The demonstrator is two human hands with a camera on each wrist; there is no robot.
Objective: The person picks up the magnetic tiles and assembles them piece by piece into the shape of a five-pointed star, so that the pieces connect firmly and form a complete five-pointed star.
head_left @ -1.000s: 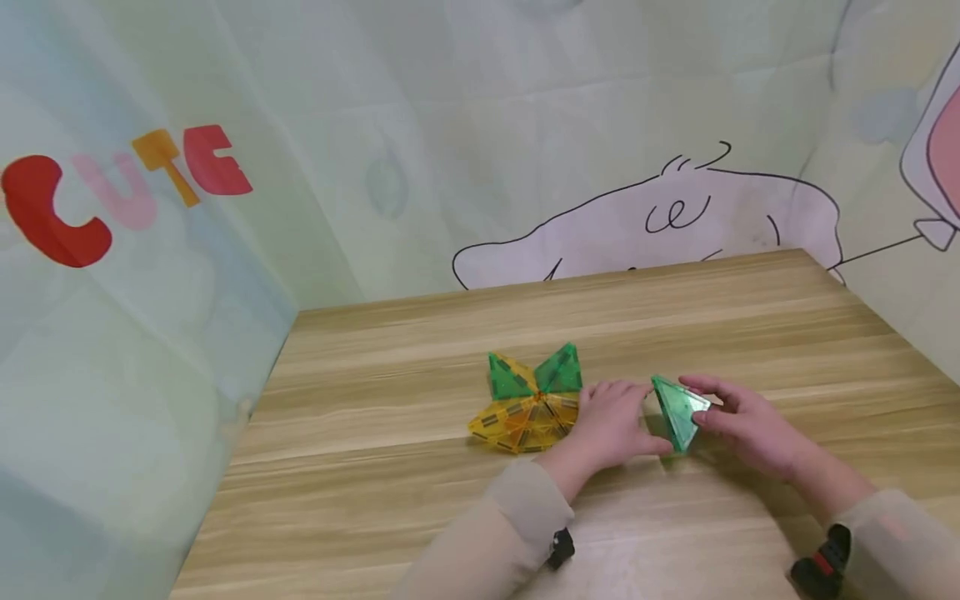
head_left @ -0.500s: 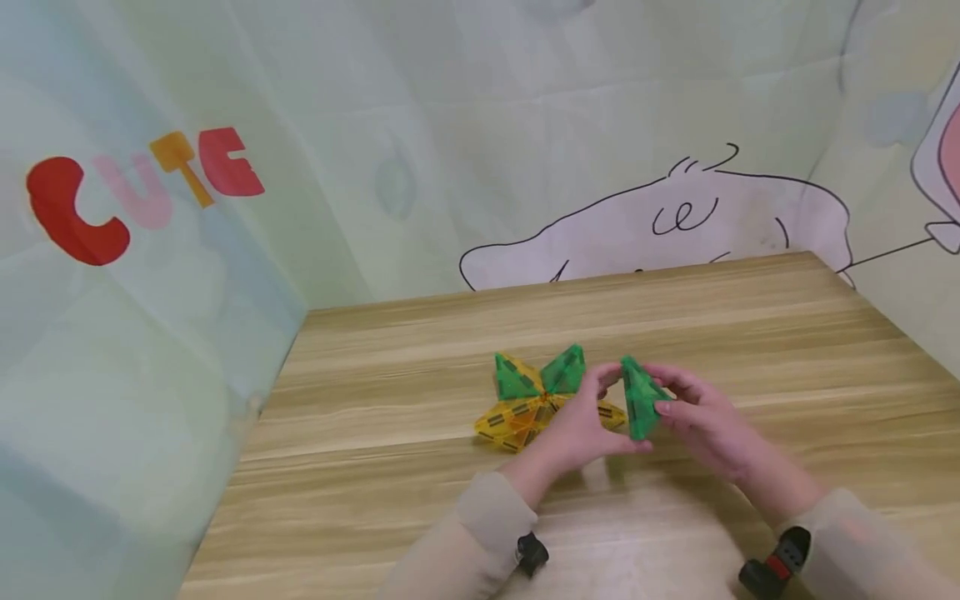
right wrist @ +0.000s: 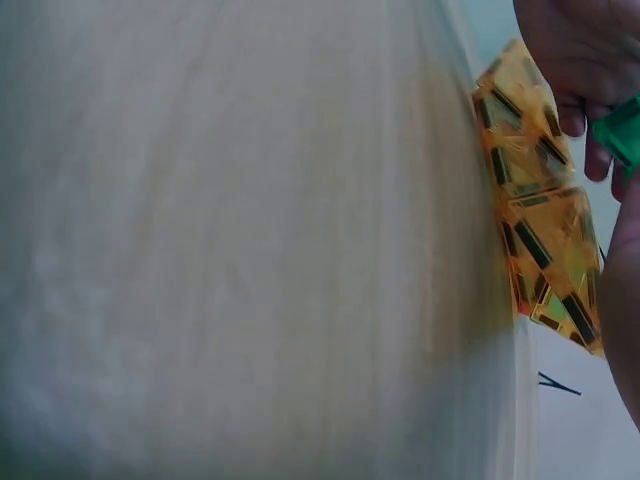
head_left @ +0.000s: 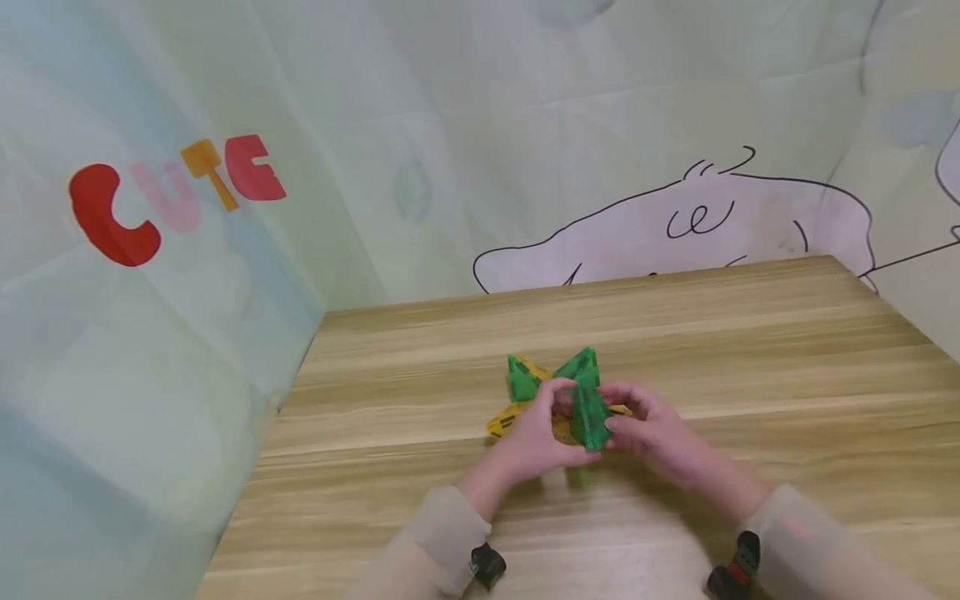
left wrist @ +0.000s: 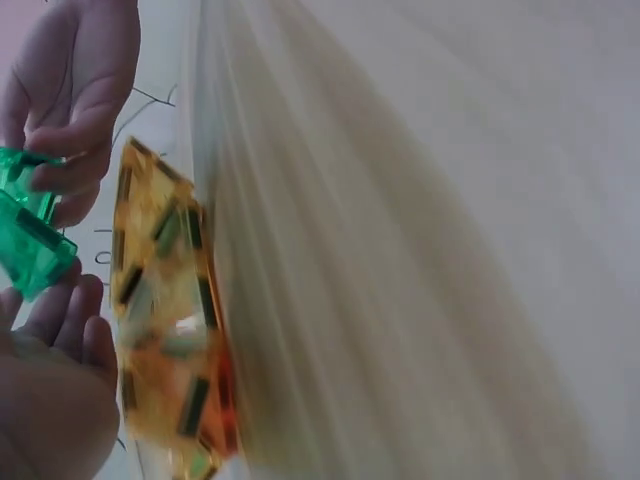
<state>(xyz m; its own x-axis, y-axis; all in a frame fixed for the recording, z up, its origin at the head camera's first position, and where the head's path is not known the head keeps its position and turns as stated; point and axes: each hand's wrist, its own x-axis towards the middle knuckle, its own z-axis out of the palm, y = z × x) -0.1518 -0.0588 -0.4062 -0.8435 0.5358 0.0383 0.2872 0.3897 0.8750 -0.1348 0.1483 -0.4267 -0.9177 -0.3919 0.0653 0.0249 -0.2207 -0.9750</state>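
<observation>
Between my two hands is a green translucent magnetic-tile piece (head_left: 588,417) with triangular faces, held over the front of a tile build. My right hand (head_left: 663,435) pinches it from the right, thumb in front and fingers behind. Round its left side my left hand (head_left: 531,446) grips it, fingers at its top and thumb at its bottom. The build's orange-yellow tiles (left wrist: 160,300) lie low on the table, partly covered by my left hand in the head view. Behind them rise two green points, one at the left (head_left: 522,382) and one at the right (head_left: 581,367).
The build sits on a wood-grain table (head_left: 420,375). A printed curtain (head_left: 420,150) hangs along the table's back and left sides. Dark straps, one at the left wrist (head_left: 488,565) and one at the right (head_left: 735,568), show by the sleeves.
The green piece has moved left from beside the build to over its front, turning as it came. My right hand travelled with it, and my left hand has closed round its left side.
</observation>
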